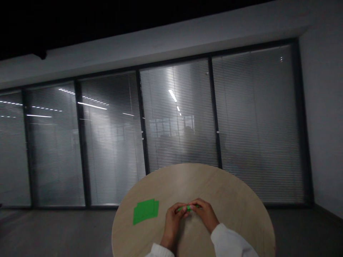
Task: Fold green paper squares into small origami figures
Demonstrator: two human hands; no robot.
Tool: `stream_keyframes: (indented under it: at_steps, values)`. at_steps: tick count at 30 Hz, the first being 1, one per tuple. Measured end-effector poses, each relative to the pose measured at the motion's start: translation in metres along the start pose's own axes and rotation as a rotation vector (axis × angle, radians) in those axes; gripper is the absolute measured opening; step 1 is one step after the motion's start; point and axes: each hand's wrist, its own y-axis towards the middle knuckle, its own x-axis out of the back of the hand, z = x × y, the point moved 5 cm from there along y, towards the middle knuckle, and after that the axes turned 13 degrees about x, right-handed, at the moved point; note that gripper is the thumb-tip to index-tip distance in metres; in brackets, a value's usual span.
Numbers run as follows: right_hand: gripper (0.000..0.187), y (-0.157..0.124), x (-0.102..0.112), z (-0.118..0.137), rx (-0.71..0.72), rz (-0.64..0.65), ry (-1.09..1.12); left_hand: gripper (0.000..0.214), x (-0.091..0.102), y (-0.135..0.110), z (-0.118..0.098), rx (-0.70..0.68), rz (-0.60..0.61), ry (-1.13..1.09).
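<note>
Close together over the table, my left hand and my right hand both pinch one small piece of green paper. It looks narrow and folded, and my fingers cover most of it, so its exact shape is hidden. To the left of my left hand, several green paper sheets lie flat in a loose, overlapping stack. White sleeves reach down to both wrists.
A round, light wood table stands in front of me, its curved far edge near the glass partition. Blinds hang behind the dark-framed panes. A pale wall rises at the right, and grey floor shows around the table.
</note>
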Motion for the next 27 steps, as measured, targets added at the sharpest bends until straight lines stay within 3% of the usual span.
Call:
stream_keyframes:
  at_steps: [16,27]
  values:
    - [0.039,0.0,0.001,0.01,0.095,-0.007,-0.091,0.036,-0.006,-0.009,-0.015,-0.026,-0.08,0.107]
    - [0.042,-0.002,-0.005,0.009,0.112,0.029,-0.216,0.044,-0.006,-0.007,-0.007,0.039,-0.074,0.074]
